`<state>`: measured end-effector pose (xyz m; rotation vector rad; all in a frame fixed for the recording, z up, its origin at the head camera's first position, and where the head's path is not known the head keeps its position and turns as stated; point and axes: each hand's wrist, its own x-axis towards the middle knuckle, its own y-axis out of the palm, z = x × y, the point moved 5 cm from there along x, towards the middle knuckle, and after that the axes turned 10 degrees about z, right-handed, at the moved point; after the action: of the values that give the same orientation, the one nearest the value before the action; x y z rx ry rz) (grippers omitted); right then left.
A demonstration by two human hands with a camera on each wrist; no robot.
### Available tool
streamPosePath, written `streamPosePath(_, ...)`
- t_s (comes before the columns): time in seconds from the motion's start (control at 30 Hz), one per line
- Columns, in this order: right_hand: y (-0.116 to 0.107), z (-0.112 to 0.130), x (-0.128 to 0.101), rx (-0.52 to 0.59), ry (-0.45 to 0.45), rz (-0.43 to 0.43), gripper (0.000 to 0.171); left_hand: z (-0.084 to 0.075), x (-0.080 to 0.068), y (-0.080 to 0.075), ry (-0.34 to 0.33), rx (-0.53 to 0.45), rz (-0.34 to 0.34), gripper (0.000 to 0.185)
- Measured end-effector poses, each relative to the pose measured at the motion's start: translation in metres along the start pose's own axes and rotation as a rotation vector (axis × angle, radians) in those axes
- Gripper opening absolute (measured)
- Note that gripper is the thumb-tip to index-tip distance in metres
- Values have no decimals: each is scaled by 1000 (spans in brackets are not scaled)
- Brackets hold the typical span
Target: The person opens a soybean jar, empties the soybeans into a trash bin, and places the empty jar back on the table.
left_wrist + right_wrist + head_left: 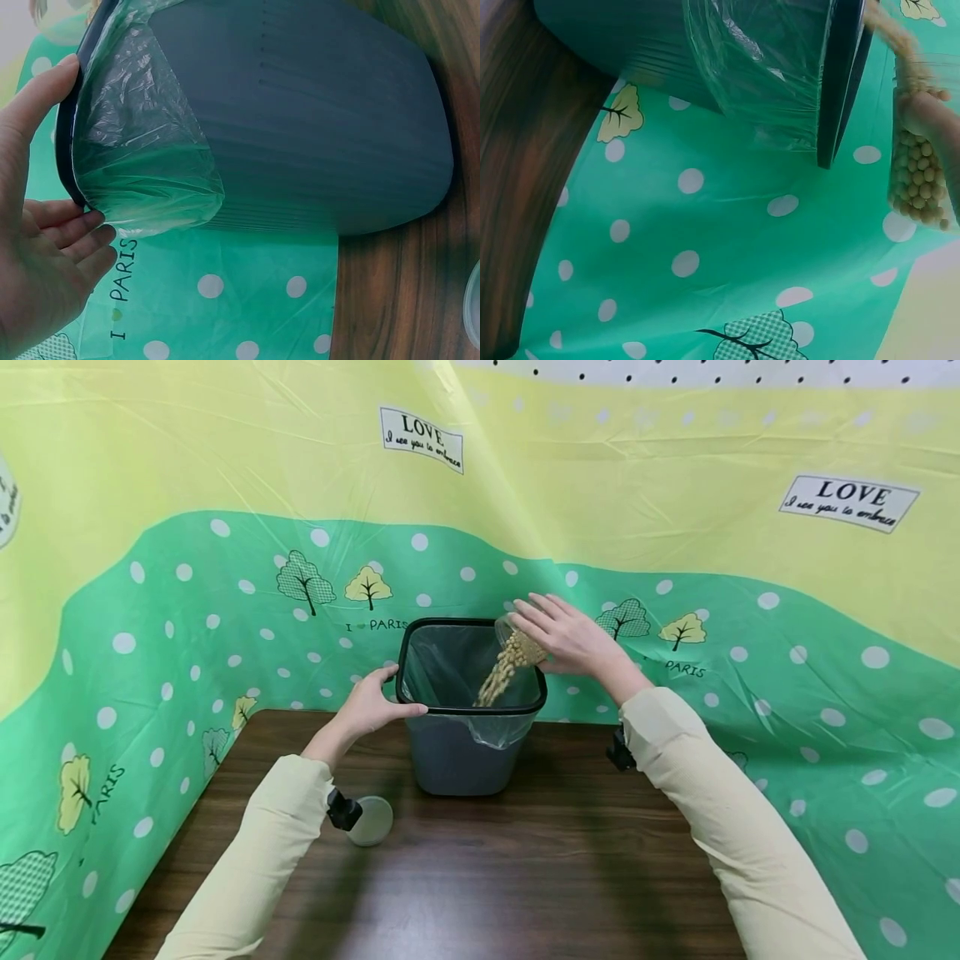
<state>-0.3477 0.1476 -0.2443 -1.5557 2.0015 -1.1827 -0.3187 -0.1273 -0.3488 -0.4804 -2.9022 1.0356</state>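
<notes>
A grey trash can point(461, 764) with a black rim and a clear plastic liner point(146, 135) stands upright at the table's back edge. At the rim's left front corner, my left hand point(366, 703) holds on, thumb on the near side and fingers on the left side. My right hand point(567, 639) grips a clear jar point(919, 176) tipped over the can's right side. Soybeans point(497, 679) stream from its mouth down into the can, and more beans are still inside the jar. The can's bottom is hidden from the head view.
On the brown wooden table point(480, 893), a round translucent lid point(375, 820) lies left of the can, partly covered by the left wrist's camera. A green and yellow printed cloth point(247, 585) hangs behind and along the sides.
</notes>
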Motion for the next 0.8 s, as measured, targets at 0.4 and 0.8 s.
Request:
streamPosePath(0.4,-4,-1,2,-65,-11,50,92,0,0,1,-5,-10,2,95)
streamPosePath(0.8,-13,0,4,-89,-51,35,68,0,0,1,-3,-10,0,95)
